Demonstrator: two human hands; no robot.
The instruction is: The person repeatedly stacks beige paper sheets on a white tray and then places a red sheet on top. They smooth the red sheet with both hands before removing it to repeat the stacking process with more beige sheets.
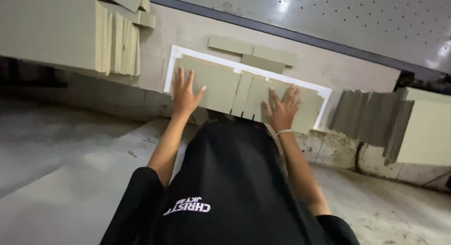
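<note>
Pressing flat: left hand (pixel 184 95), right hand (pixel 283 109) | fingers spread open | on cardboard sheet (pixel 221 83)

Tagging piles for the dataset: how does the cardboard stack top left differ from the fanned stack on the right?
The top-left stack is lit pale olive and packed square, edges facing the camera. The right stack sits in shadow, grey, its sheets fanned and slanted. Neither hand touches them; both hands press the flat sheet between. Both piles look like die-cut board.

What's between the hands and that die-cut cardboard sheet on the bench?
Nothing visible. The left hand and the right hand both lie flat, fingers spread, directly on the cardboard sheet, which rests over a white frame. Loose cardboard strips lie beyond it, apart from both hands.
</note>
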